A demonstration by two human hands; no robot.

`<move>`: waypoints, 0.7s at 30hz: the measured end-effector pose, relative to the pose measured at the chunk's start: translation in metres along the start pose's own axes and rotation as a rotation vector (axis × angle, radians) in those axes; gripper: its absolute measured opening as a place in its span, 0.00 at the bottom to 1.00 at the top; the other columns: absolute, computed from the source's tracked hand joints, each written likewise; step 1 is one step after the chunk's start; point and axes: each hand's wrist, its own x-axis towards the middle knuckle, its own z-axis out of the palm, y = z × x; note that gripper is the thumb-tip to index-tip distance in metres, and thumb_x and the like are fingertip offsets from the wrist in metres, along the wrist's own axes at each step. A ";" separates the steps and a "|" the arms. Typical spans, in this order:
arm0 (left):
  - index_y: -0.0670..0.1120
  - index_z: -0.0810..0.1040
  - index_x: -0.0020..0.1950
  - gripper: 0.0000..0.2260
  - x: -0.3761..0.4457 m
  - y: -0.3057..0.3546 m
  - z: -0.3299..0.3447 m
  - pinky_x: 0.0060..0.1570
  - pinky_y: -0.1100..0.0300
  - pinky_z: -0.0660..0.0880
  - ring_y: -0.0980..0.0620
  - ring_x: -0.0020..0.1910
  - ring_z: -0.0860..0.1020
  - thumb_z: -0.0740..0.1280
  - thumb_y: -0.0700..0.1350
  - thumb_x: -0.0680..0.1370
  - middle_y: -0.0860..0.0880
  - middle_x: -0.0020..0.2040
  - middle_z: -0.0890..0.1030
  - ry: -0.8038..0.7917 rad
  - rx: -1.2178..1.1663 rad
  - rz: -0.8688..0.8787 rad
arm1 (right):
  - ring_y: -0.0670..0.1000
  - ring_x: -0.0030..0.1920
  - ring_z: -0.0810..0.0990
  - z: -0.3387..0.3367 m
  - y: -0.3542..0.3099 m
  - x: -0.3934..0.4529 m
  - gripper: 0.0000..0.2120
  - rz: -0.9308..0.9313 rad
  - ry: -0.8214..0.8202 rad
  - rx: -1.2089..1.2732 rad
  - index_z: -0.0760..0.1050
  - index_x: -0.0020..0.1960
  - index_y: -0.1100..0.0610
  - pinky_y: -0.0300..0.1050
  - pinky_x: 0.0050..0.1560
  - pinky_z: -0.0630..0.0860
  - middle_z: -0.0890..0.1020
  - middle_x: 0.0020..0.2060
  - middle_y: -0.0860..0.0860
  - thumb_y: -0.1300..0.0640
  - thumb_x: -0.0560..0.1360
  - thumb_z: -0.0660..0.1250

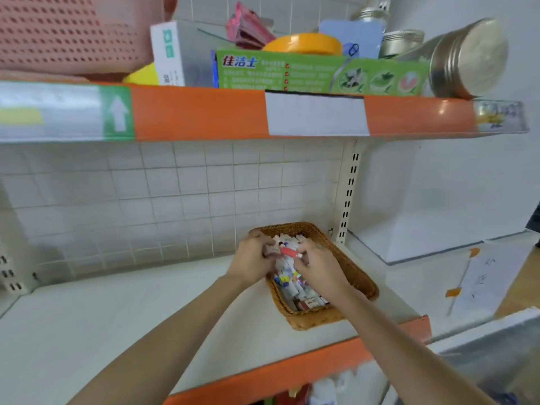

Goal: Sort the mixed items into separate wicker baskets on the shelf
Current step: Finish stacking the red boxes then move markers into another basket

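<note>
**Both hands in the wicker basket**

The left hand [253,258] curled round small packets; the right hand [317,266] pinched a small red tube [289,252] between them; both worked over the wicker basket [355,268], full of mixed small items [292,283], standing right of centre on the white shelf [117,311]; a green box [318,73] lay on the shelf above.

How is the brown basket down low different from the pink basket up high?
The wicker basket is brown and woven; the pink basket is plastic-looking with rows of small holes. The wicker basket sits on the lower shelf full of small items; the pink basket sits on the upper shelf, contents hidden. Both hands, left and right, reach into the wicker basket; none touch the pink basket. Both are baskets on shelves.
</note>
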 end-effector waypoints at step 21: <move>0.40 0.79 0.57 0.12 -0.225 -0.133 -0.219 0.51 0.63 0.70 0.44 0.53 0.76 0.67 0.37 0.74 0.42 0.55 0.76 0.105 0.228 -0.349 | 0.51 0.47 0.73 0.111 -0.265 -0.067 0.04 -0.333 -0.181 0.232 0.73 0.50 0.59 0.44 0.44 0.67 0.73 0.45 0.50 0.61 0.75 0.63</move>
